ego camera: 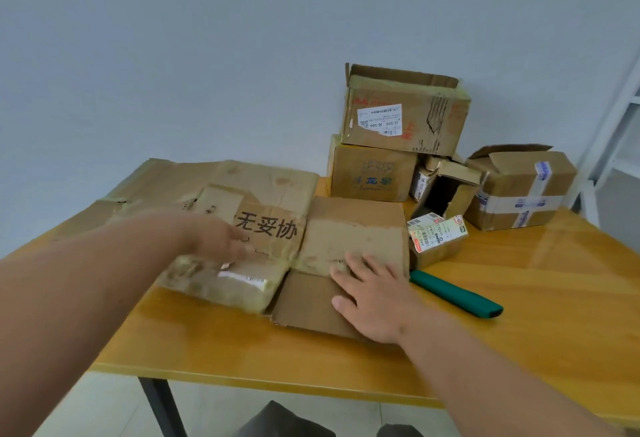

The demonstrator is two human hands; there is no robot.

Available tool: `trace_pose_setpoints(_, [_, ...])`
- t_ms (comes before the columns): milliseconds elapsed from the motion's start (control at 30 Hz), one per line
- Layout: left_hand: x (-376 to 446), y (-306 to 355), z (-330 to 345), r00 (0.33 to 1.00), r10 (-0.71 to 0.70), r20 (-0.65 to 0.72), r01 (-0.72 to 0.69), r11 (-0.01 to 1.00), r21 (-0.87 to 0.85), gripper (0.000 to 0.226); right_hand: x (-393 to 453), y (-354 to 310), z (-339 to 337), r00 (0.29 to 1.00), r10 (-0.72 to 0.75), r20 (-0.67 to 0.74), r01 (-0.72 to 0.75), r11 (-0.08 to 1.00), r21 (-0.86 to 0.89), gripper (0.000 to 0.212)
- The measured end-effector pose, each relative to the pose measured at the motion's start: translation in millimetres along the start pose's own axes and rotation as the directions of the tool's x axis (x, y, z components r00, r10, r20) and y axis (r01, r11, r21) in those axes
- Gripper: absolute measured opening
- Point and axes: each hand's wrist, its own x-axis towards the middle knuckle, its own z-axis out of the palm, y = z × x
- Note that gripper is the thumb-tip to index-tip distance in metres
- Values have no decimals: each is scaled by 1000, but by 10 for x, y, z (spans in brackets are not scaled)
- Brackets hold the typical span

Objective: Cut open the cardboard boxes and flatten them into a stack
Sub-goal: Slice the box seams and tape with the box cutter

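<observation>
Head view | both hands, left (221,239) and right (372,298), pressed flat on flattened box (353,228) | knife (457,294) just right of right hand, holding nothing.

Two bare forearms showing, no sleeves reaching into view on either. Left hand (221,241) wearing no glove, ring or watch; its fingertips blurring. Right hand (372,298) likewise ungloved, wrist carrying no band or strap; short trimmed nails showing on thumb and fingers. Below hands, at bottom edge, dark clothing (284,419) peeking in, grey-black fabric, folds visible; garment type impossible to tell.
</observation>
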Motion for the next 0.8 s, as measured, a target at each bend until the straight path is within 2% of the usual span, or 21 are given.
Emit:
trace_pose_setpoints(33, [44, 17, 116, 999, 38, 20, -40, 997, 73, 73, -6, -3, 50, 1000, 4, -3, -4, 1000, 12, 58])
trace_pose_setpoints(100, [75, 153, 332, 997, 72, 35, -74, 995, 67, 84, -11, -19, 87, 1000, 12, -27, -11, 1000, 24, 58])
trace_pose_setpoints(200, [148, 304, 583, 1000, -25, 11, 25, 1000, -3, 102, -24, -35, 85, 1000, 17, -25, -16, 999, 35, 58])
trace_pose_setpoints(333, [204, 301, 796, 996, -76, -55, 74, 997, -35, 103, -86, -2, 48, 999, -7, -45, 11, 995, 96, 55])
trace_pose_setpoints(400, [212, 302, 817, 994, -80, -71, 76, 996, -50, 103, -111, 55, 22, 989, 17, -147, 15, 977, 215, 50])
trace_pose_setpoints(500, [223, 318, 784, 993, -90, -80, 84, 994, -71, 99, -156, 222, 10, 927, 183, -328, -71, 943, 324, 43])
trace_pose_setpoints(567, [227, 345, 759, 993, -87, -83, 81, 994, -78, 96, -170, 337, 19, 902, 250, -352, -159, 951, 267, 44])
trace_pose_setpoints(667, [249, 376, 722, 994, -66, -91, 59, 995, -75, 96, -154, 455, 3, 899, 329, -290, -284, 940, 187, 51])
trace_pose_setpoints(800, [284, 373, 650, 997, -21, -68, 14, 995, -103, 100, -130, 547, -60, 905, 358, -230, -346, 934, 94, 72])
